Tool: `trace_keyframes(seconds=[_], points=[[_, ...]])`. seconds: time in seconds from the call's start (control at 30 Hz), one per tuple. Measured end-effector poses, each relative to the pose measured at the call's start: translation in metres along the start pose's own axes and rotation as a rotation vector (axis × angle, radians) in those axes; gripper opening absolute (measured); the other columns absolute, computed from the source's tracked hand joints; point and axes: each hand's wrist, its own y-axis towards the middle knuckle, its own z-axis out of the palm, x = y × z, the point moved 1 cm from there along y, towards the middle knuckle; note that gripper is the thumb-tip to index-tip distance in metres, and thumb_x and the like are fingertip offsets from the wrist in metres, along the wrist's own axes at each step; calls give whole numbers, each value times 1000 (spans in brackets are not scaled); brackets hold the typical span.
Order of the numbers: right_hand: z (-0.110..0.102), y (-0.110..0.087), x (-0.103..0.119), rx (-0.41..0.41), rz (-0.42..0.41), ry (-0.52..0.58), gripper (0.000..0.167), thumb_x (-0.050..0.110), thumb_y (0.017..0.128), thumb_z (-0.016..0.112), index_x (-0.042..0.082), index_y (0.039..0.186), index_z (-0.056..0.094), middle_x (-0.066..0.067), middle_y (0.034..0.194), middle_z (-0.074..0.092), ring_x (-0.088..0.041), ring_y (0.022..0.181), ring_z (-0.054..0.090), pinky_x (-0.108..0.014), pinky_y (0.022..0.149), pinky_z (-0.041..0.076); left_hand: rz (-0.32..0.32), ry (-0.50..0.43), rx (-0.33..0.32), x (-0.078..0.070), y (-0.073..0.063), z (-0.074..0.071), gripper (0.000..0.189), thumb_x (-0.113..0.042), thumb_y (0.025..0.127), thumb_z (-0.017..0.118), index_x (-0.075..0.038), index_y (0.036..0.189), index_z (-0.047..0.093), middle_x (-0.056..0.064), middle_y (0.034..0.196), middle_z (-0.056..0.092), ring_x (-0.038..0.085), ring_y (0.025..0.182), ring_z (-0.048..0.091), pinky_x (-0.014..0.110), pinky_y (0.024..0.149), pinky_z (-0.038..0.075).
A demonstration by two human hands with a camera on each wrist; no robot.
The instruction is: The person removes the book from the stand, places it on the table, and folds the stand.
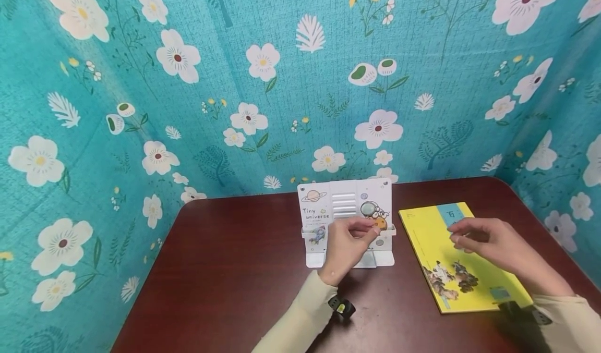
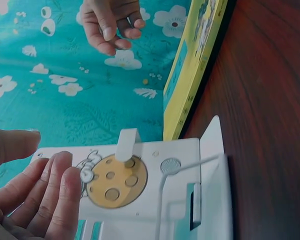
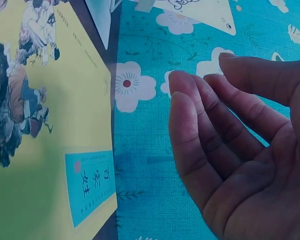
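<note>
A white book stand (image 1: 315,222) printed with planets and an astronaut is upright on the table. In front of its panel is my left hand (image 1: 349,243), fingers loosely bent and thumb apart, holding nothing. The left wrist view shows the stand's orange planet print and a white clip (image 2: 127,144) just beyond the fingertips. To the right lies a yellow book (image 1: 432,233) with a blue title label, flat on the table. Above it hovers my right hand (image 1: 497,243), its fingers relaxed. The right wrist view shows a gap between thumb and fingers, with nothing in it.
A dark reddish-brown table (image 1: 225,269) carries the stand and the book. Behind it and along both sides hangs a turquoise flowered cloth (image 1: 281,92). Black bands with small devices (image 1: 343,307) sit on the wrists.
</note>
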Motion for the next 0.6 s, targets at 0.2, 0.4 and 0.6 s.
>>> trace_keyframes(seconds=[0.2,0.4,0.6], points=[[0,4,3,-4,-8,2,31,17,99,71,-2,123,71,-14,102,79,-7,78,75,-24,69,59,-6,-17,-32,2,0,-15,17,-13,89,81,-2,102,81,11,92,82,2,75,74,18,72,61],[3,8,8,-18,-26,15,31,18,99,72,-1,124,71,-18,109,78,-5,81,75,-25,70,61,-21,0,-65,7,-3,-29,17,-13,88,81,-3,102,81,10,92,82,3,76,75,18,73,61],[6,11,13,-53,-36,12,32,20,98,73,0,123,71,-16,106,79,-3,79,74,-26,68,61,-22,27,-113,9,-6,-41,16,-15,87,82,-4,100,82,10,90,81,7,75,76,18,72,61]])
